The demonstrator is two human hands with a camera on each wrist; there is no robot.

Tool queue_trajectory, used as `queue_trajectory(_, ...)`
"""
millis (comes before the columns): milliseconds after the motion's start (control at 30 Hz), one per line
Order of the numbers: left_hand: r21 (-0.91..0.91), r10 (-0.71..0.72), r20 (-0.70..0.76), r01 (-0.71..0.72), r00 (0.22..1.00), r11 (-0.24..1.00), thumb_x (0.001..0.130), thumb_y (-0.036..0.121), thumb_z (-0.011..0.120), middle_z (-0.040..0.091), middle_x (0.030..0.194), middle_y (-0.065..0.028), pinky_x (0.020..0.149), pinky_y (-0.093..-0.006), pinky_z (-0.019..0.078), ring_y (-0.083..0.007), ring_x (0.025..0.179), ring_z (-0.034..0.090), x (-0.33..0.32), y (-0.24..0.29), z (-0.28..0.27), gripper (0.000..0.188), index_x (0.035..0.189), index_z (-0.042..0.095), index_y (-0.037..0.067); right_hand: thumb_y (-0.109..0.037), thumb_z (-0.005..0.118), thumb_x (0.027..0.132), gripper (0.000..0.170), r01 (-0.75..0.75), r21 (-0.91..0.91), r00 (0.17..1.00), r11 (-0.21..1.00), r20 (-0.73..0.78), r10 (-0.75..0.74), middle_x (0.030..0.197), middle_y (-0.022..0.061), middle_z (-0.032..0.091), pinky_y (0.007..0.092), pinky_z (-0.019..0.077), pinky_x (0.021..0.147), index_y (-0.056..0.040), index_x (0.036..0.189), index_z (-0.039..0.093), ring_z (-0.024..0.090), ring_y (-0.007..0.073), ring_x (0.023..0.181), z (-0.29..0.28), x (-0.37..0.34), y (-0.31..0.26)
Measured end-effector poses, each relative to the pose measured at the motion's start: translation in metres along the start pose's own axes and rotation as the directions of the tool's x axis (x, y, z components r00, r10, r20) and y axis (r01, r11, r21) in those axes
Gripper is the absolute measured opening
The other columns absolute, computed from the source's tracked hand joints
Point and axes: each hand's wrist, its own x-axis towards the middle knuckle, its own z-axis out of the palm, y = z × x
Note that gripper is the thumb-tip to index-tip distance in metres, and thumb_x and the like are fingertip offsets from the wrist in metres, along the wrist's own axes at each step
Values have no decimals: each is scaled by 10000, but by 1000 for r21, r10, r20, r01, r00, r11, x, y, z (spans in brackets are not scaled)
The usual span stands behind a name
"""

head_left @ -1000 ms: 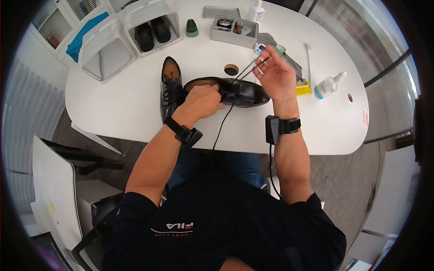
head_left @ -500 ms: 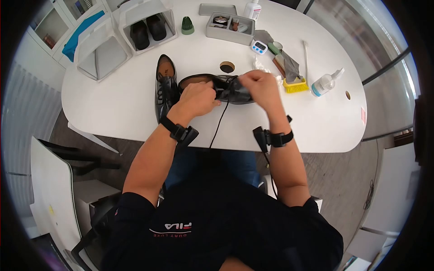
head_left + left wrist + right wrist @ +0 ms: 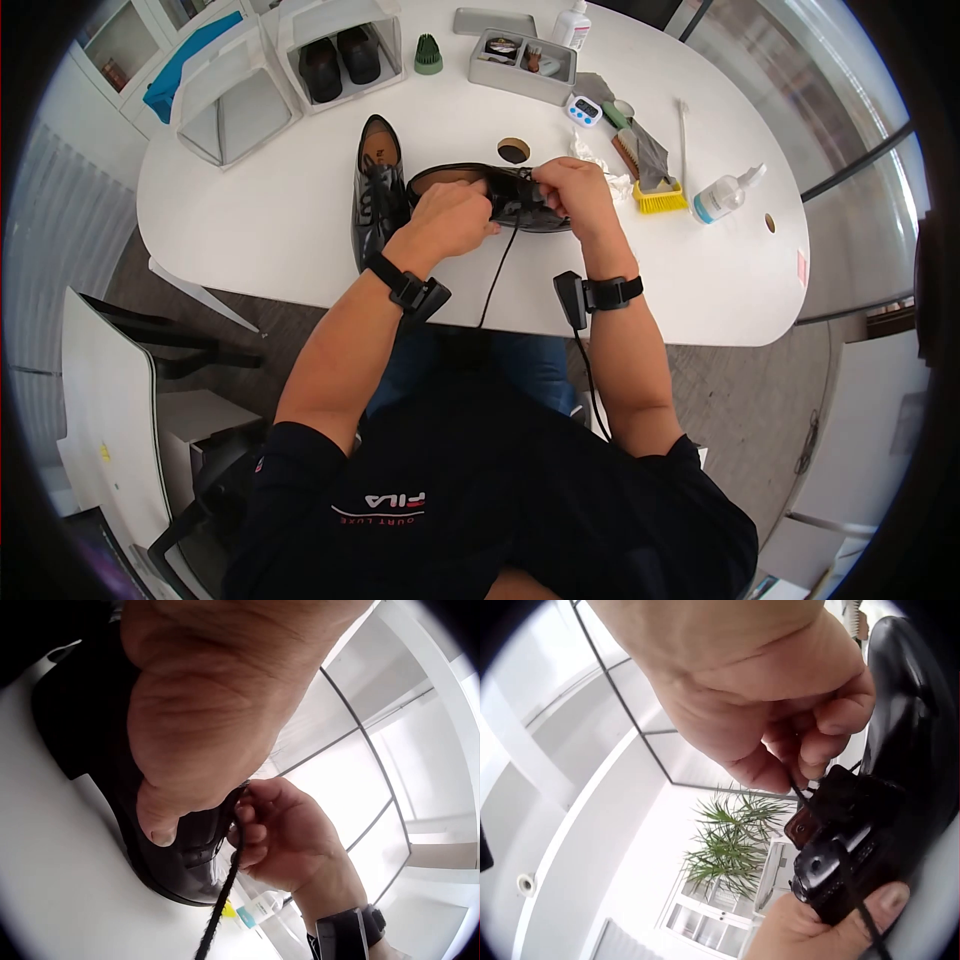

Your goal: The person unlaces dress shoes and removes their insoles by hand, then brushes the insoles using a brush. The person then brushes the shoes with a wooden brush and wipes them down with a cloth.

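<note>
On the white tabletop [image 3: 300,240], near its edge by the seated person, a glossy black shoe [image 3: 515,205] lies between the two hands, its toe pointing to the person's right. The left hand [image 3: 455,218] has a closed grip on the shoe around its opening, with the thumb pressed against the side nearer the person. The right hand [image 3: 580,190] is closed in a pinch over the laced part, thumb and fingertips together on the black lace [image 3: 802,796]; a length of lace also runs from the shoe towards the table edge.

Just beside the heel, a second black shoe [image 3: 378,200] sits crosswise, its opening on the far side and its toe towards the person. Farther off to the left, a pair of dark shoes [image 3: 341,65] stands in an open box [image 3: 392,72], and another pale box [image 3: 235,115] is next to it. A green brush [image 3: 428,55] stands between that pair and a metal tin [image 3: 520,80] holding small items; the tin's lid [image 3: 494,21] lies behind.

To the right are a white timer [image 3: 583,110], crumpled tissue [image 3: 590,153], a grey cloth [image 3: 652,160] beside a wooden brush [image 3: 625,152], a yellow brush [image 3: 660,200] and an upright spray bottle [image 3: 720,198]. A white bottle [image 3: 572,28] stands behind the tin.
</note>
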Motion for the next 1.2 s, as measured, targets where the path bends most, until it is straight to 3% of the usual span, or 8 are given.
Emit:
queue_trajectory(167,18,42,-54,-41,998,999,893,349,792,727,1092,-157,878,-461,556,-368,1017,707,4,-3,6,356,926,784,-6,-200,660,922,147,-233,507,972,830,83,222,792,35,718,265,407,484,-81,839,688,556,115,569,4,5,5)
queue_trajectory(400,-2,-2,-47,2,999,1000,897,346,787,733,1048,-159,855,-465,558,-376,980,715,11,-6,7,351,914,784,-4,-205,638,998,116,-406,620,876,671,473,93,870,56,764,255,415,490,-95,1013,670,576,112,603,-17,11,8)
queue_trajectory(833,17,-21,24,20,999,1000,916,354,766,735,1059,-161,865,-474,552,-385,976,715,10,-4,0,367,925,780,-12,-185,654,987,434,331,840,933,430,-222,-284,1140,62,753,362,486,788,-130,1408,560,621,149,881,-68,35,-36)
queue_trajectory(933,16,-21,23,20,1000,1000,915,361,767,736,1061,-161,864,-474,551,-384,983,714,11,-2,-2,367,929,782,-6,-153,677,957,522,447,627,886,637,-409,-219,1132,41,755,343,488,763,-101,1457,538,658,168,889,-98,46,-38)
queue_trajectory(1000,7,-21,26,21,999,1000,914,364,767,736,1063,-161,864,-475,550,-384,987,713,15,-3,-4,366,928,784,-1,-181,720,925,465,251,-53,845,966,-475,-246,960,58,781,293,494,680,-44,1365,655,706,166,793,-117,51,-26)
queue_trajectory(1067,-2,-72,73,73,995,997,911,366,768,734,1060,-158,865,-477,550,-385,994,711,19,-3,-2,356,922,785,10,-221,742,915,390,289,-455,821,842,-334,-463,806,77,761,283,515,672,-36,1258,730,714,137,738,-94,42,-8)
queue_trajectory(1133,-12,-72,67,73,995,997,912,366,768,734,1057,-157,866,-476,551,-384,993,712,19,-3,-5,359,922,782,8,-257,768,874,425,139,-419,960,897,-166,-226,812,83,765,339,559,722,-74,1257,733,734,196,758,-40,-6,-28)
queue_trajectory(1200,-16,-75,66,76,995,997,913,366,768,735,1055,-156,867,-475,552,-383,993,713,18,-3,-2,361,923,779,6,-261,786,855,386,271,-542,870,796,-216,-443,849,95,758,379,565,718,-79,1191,730,728,287,765,-5,-20,-11)
